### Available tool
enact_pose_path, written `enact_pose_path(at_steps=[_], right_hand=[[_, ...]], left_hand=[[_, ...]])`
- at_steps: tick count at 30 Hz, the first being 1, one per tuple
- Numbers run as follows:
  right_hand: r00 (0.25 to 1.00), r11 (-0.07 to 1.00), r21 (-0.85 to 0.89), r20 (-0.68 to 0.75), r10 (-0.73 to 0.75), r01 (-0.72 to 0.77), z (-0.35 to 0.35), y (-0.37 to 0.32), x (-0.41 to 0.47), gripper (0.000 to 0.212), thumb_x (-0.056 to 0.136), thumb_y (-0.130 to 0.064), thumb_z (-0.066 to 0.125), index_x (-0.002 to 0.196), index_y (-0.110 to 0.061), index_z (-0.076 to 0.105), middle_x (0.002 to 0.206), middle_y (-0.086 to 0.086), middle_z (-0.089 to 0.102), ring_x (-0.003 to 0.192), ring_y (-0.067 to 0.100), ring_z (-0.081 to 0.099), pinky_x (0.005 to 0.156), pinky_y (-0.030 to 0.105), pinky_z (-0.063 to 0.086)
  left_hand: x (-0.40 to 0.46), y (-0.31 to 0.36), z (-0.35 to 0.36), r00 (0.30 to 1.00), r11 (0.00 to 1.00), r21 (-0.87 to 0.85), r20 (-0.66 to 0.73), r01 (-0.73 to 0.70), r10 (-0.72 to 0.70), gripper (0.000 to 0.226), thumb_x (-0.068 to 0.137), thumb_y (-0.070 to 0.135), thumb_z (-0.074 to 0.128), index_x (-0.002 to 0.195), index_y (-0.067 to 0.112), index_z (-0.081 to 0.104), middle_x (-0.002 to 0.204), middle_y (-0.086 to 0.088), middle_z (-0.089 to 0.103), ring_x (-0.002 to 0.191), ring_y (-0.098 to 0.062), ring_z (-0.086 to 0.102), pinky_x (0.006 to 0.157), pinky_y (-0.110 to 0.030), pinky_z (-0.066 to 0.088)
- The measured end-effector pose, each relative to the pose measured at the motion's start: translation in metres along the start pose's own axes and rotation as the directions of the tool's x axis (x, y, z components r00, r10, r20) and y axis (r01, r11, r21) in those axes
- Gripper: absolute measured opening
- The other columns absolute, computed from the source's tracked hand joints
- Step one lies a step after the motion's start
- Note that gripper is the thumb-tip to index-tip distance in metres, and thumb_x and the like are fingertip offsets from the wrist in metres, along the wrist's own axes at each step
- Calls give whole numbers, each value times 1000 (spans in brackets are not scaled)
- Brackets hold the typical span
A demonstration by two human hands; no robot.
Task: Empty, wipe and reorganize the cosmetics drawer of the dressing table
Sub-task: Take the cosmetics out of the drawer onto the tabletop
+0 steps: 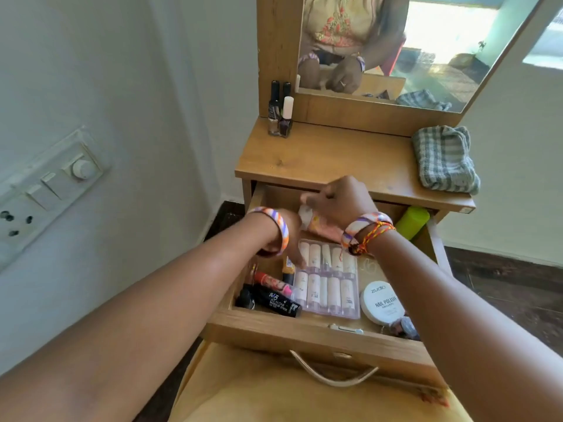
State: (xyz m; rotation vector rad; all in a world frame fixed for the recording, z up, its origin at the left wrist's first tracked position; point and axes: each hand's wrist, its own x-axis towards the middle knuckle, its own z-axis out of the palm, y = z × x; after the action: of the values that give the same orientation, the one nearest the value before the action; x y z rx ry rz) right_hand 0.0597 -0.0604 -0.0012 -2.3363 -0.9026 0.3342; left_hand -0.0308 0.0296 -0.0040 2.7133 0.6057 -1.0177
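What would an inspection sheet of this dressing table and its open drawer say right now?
Surface: wooden tabletop carries three nail polish bottles at back left and a folded checked cloth at right.
Job's things: drawer pulled open, still full: clear case of small bottles, white nail polish remover tub, black makeup stick, green bottle.
Clutter: small items in drawer's front right corner, too blurred to name.
Hands: left hand reaches into drawer; right hand holds a small pale tube.
Cables: nothing seen.
Surroundings: mirror behind, wall switchboard at left.
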Motion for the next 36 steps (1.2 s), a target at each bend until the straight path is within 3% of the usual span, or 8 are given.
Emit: enact_pose_path(at_steps=[4, 6, 11, 14, 20, 25, 31, 36], right_hand=[[964, 984, -170, 265, -3, 50, 5, 15, -20, 16, 79, -21, 70, 76, -5, 73, 69, 4, 68, 51, 10, 54, 51, 16, 48], [934, 977, -190, 356, -21, 94, 5, 15, -29, 11, 79, -16, 70, 82, -7, 76, 73, 4, 70, 49, 4, 53, 44, 6, 42], [817, 970, -171, 575, -46, 175, 6, 6, -44, 14, 82, -23, 68, 85, -12, 75, 70, -4, 71, 56, 4, 59, 56, 13, 49], [831, 945, -212, 547, -95, 248, 25, 2, -49, 17, 82, -26, 67, 85, -10, 72, 63, -6, 62, 59, 9, 60, 68, 25, 55], [896, 939, -253, 431, -104, 231, 59, -4, -48, 25, 85, -30, 63, 107, -18, 68, 108, 7, 67, 96, 25, 64, 72, 27, 46], [874, 827, -402, 443, -200, 393, 71, -6, -46, 39, 86, -11, 56, 122, -27, 60, 120, 11, 61, 105, 34, 62, 83, 38, 55], [840, 668, -538, 474, -265, 515, 68, -8, -45, 29, 91, -13, 52, 119, -17, 59, 121, 13, 52, 110, 34, 56, 70, 33, 45], [881, 786, -453, 411, -234, 420, 44, -16, -45, 21, 91, -27, 51, 102, -10, 58, 108, 13, 64, 101, 32, 61, 67, 30, 41]], left_hand=[[21, -3, 27, 997, 988, -150, -75, -25, 14, 41, 78, 38, 71, 107, 9, 63, 96, -6, 64, 85, -25, 60, 72, -30, 48], [26, -9, 28, 995, 971, -240, -94, 4, -27, 34, 78, 27, 72, 107, 9, 66, 102, -9, 69, 82, -25, 63, 73, -31, 53], [9, -13, 11, 955, 828, -554, -282, -89, -86, 22, 70, 13, 66, 90, 7, 74, 98, -12, 73, 85, -26, 67, 73, -33, 56], [1, -15, -5, 917, 694, -694, -379, -192, -125, 24, 74, 3, 58, 92, 7, 73, 102, -7, 70, 95, -24, 63, 74, -30, 51], [2, -24, -11, 930, 390, -887, -331, -248, -161, 10, 83, 2, 56, 79, 4, 65, 89, -9, 62, 86, -25, 56, 88, -40, 52], [0, -32, -11, 967, -49, -979, -187, -199, -175, 8, 88, 2, 60, 84, -4, 56, 88, -22, 60, 69, -23, 63, 48, -22, 55], [-20, -31, -19, 973, -201, -959, -217, -198, 78, 6, 91, -3, 51, 94, -7, 54, 90, -20, 61, 68, -19, 68, 50, -18, 56], [-41, -35, -41, 921, -296, -912, -345, -284, 182, 25, 92, -7, 44, 116, -7, 49, 94, -19, 60, 63, -14, 69, 55, -16, 56]])
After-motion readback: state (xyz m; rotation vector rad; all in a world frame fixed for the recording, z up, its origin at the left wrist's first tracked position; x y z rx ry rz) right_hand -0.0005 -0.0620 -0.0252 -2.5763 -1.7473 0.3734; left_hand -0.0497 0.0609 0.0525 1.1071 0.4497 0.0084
